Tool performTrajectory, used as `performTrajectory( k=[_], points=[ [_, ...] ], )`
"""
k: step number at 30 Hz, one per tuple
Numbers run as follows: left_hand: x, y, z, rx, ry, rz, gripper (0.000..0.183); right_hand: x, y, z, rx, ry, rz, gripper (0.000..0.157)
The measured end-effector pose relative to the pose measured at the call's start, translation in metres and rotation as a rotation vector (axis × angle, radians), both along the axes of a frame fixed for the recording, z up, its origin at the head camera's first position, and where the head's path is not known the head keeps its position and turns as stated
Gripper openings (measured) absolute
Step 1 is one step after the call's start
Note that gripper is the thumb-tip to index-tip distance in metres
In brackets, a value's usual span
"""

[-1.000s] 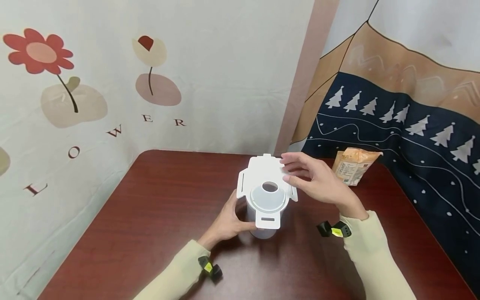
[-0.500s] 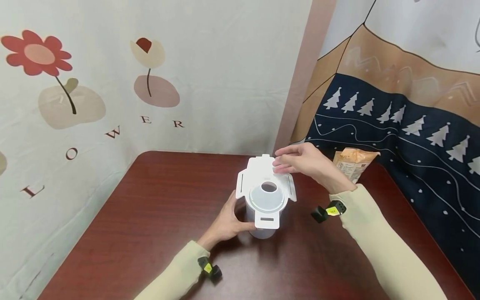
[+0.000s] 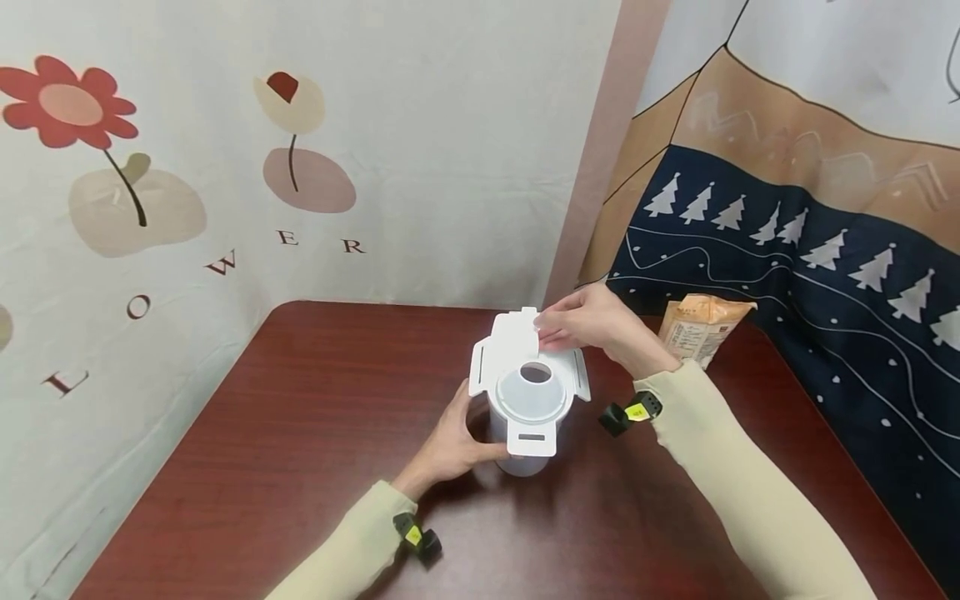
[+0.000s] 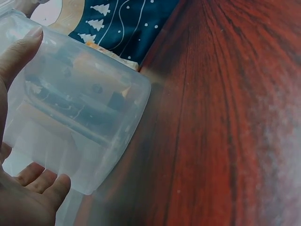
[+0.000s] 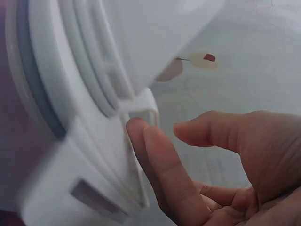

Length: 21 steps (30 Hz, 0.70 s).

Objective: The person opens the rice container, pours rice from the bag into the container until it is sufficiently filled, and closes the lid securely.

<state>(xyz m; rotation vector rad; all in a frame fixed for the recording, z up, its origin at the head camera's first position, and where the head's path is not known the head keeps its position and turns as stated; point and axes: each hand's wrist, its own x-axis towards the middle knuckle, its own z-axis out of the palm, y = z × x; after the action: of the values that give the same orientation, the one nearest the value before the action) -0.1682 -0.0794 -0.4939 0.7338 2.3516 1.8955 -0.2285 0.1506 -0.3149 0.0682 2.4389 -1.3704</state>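
Note:
A translucent plastic storage container (image 4: 84, 108) stands on the table, its white lid (image 3: 532, 437) carrying side flaps unfolded outward. The lid has a round opening near the front, and a white flip cap (image 3: 513, 335) stands raised behind it. My left hand (image 3: 453, 442) grips the container's left side, thumb toward the front in the head view. My right hand (image 3: 588, 321) is at the right edge of the raised cap. In the right wrist view its fingertips (image 5: 160, 143) are right at the lid's edge, and a gap shows between them and the thumb.
An orange and white food packet (image 3: 701, 329) stands at the back right of the brown wooden table (image 3: 337, 375). Printed curtains (image 3: 450, 167) hang close behind the table and along its right side.
My right hand has moved left and slightly up to the raised cap, its thumb and fingers drawing closer together. My left hand and the container have kept their place.

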Motion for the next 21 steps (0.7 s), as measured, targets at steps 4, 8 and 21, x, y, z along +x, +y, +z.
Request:
performTrajectory(
  k=[4, 8, 21],
  points=[
    [0.000, 0.000, -0.001, -0.011, -0.009, 0.005, 0.104, -0.003, -0.006, -0.006, -0.015, -0.001, -0.008, 0.043],
    [-0.001, 0.000, -0.001, -0.012, -0.010, 0.007, 0.106, -0.005, -0.009, -0.009, -0.045, 0.001, -0.008, 0.043],
    [0.001, -0.001, 0.000, -0.011, -0.008, 0.001, 0.104, -0.003, -0.008, -0.012, -0.109, -0.001, -0.011, 0.041]
  ],
)
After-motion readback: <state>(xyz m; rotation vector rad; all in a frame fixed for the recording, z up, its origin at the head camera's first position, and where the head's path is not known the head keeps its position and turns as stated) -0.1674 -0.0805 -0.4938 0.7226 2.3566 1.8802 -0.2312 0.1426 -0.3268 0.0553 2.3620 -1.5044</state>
